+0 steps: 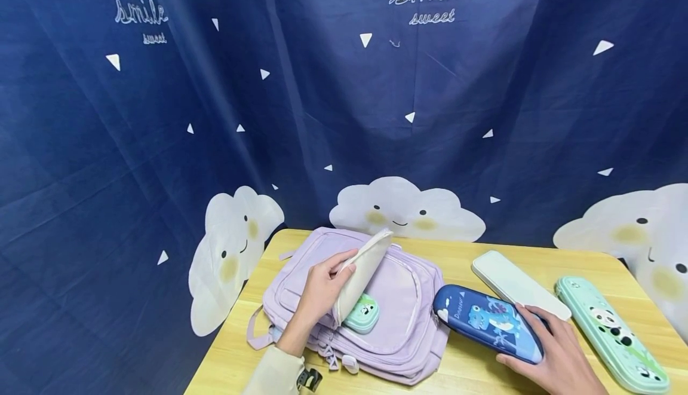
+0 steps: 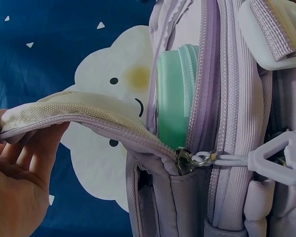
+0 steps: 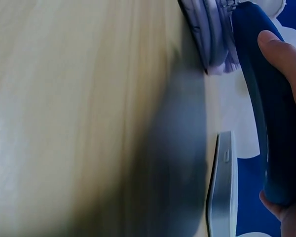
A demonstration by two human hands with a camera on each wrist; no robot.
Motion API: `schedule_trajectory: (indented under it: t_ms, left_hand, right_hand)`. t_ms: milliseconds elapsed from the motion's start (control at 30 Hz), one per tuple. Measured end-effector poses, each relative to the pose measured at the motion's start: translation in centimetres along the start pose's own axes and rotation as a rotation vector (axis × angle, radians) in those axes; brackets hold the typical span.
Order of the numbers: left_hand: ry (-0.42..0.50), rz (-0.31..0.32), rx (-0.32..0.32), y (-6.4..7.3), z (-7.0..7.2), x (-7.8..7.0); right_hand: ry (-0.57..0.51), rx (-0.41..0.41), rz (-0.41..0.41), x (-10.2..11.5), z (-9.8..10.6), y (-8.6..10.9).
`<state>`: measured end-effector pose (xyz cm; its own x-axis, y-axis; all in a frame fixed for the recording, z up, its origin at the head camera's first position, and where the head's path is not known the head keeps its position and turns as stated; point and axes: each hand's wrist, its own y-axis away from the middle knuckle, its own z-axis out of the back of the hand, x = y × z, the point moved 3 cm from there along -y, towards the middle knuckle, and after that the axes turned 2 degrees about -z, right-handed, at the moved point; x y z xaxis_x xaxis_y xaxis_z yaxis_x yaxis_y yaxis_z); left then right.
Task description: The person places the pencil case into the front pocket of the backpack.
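Note:
A lilac backpack (image 1: 398, 299) lies on the wooden table, its front pocket unzipped. My left hand (image 1: 322, 287) pinches the edge of the pocket flap (image 1: 365, 269) and holds it lifted; the left wrist view shows fingers beneath the flap (image 2: 84, 111). Inside the pocket sits a mint green panda case (image 1: 362, 314), partly hidden by the flap. My right hand (image 1: 559, 347) grips a dark blue dinosaur pencil case (image 1: 489, 323) by its near right end. In the right wrist view, that case (image 3: 269, 113) is raised off the table, its far end close to the backpack's side.
A white flat case (image 1: 516, 281) lies behind the blue one. Farther right is a long mint green panda pencil case (image 1: 613, 335). A zipper pull (image 2: 278, 158) hangs at the backpack's edge. Behind the table (image 1: 231, 353) hangs a navy curtain (image 1: 376, 114) with clouds.

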<state>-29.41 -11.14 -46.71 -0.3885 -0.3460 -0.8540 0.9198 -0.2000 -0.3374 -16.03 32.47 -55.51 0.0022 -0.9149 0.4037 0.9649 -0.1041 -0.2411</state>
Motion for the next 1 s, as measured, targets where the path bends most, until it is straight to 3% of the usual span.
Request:
schedule_trajectory:
  t_ms: [533,1000]
  left_hand:
    - [0.006,0.005,-0.008,0.0,-0.1,0.2]
    - [0.014,0.002,0.011,0.1,0.1,0.2]
  right_hand:
    - [-0.038,-0.109,0.103,2.7,0.2,-1.5]
    - [-0.112,-0.120,0.136,5.4,-0.5,-3.3]
